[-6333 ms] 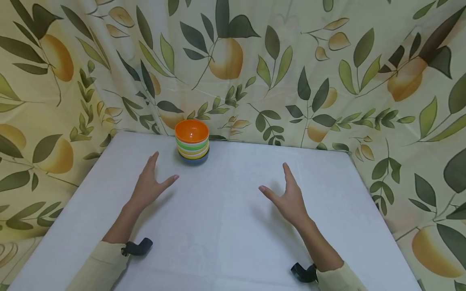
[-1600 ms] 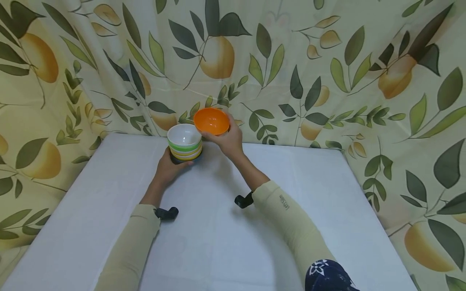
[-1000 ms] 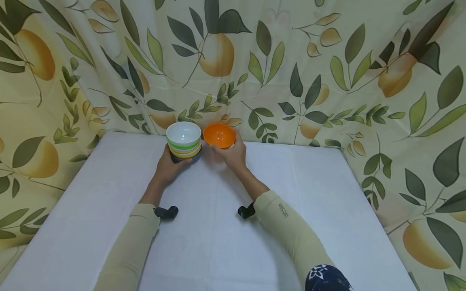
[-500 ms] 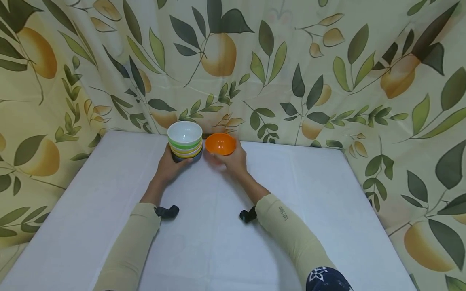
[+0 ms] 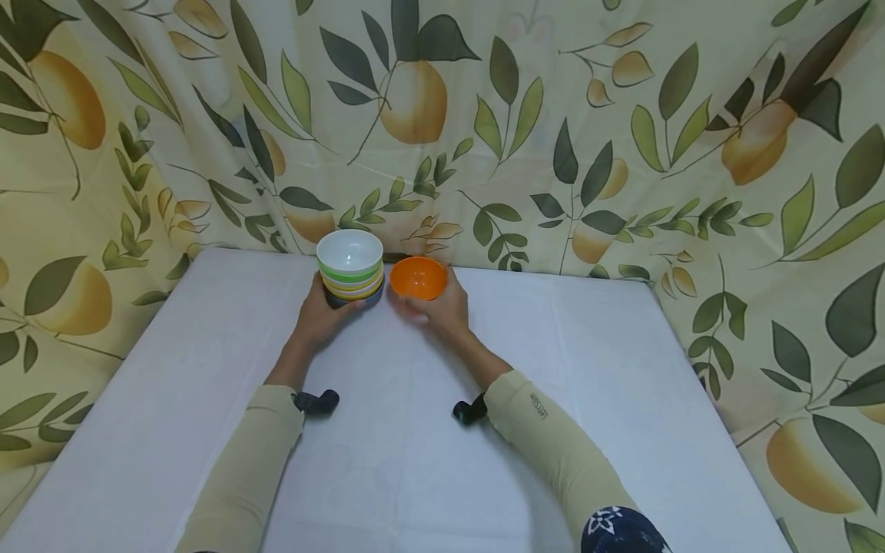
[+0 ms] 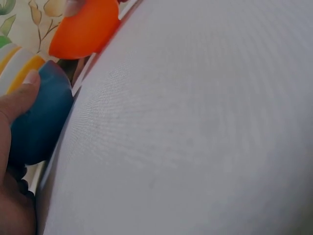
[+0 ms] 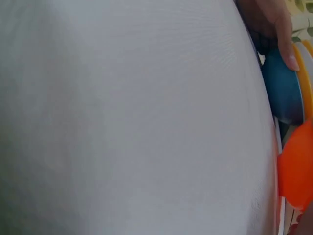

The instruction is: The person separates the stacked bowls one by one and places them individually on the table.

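Toward the table's far edge, my left hand (image 5: pixel 318 316) holds a stack of nested bowls low down, its thumb lying on the dark blue bottom bowl (image 6: pixel 51 110). A white-lined bowl with a green outside (image 5: pixel 349 252) tops the stack, with white and yellow bands showing beneath. Just right of it, my right hand (image 5: pixel 448 311) grips an orange bowl (image 5: pixel 418 278) by its right and near sides, fingers mostly hidden. The orange bowl is upright, and its base meets the tabletop in the left wrist view. In the right wrist view the orange bowl (image 7: pixel 296 166) sits beside the blue one.
A white cloth covers the table (image 5: pixel 408 445), whose far edge runs close behind the bowls. Behind it hangs a curtain (image 5: pixel 512 153) printed with fruit and leaves. Dark wrist cameras (image 5: pixel 318 403) hang at both sleeve cuffs.
The orange bowl was lifted off the top of the stack by my right hand, carried right and lowered to the table beside it. My left hand has stayed on the stack since.
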Tool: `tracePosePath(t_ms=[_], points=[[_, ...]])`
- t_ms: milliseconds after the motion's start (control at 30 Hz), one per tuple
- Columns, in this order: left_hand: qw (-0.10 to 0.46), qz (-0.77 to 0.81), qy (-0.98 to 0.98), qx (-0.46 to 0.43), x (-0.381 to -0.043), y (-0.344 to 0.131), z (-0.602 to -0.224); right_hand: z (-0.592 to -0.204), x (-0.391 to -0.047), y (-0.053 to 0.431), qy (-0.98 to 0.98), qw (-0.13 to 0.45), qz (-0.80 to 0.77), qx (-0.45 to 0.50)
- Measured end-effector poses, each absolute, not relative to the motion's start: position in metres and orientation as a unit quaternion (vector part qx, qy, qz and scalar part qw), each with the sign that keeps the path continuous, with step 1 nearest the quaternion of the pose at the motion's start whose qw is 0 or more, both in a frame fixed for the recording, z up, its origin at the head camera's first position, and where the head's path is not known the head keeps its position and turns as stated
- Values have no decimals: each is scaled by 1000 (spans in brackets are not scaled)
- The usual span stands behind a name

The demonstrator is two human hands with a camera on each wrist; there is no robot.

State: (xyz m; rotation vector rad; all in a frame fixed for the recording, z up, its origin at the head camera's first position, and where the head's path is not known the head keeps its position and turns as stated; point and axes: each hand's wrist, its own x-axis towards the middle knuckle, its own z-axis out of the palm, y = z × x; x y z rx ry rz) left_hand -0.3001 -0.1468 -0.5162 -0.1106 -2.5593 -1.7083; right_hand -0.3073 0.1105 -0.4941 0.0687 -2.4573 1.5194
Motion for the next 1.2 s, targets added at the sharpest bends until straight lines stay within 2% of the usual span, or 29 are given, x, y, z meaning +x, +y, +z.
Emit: tracePosePath(t_ms=[500,1200], points=[[35,-547,-836,-24,-302,-147,-516,-491,-303,111,-853,114,508,39],[39,-555,-830,-37,-300,-146,-517,-479,-297,108,-896,95,434,12]])
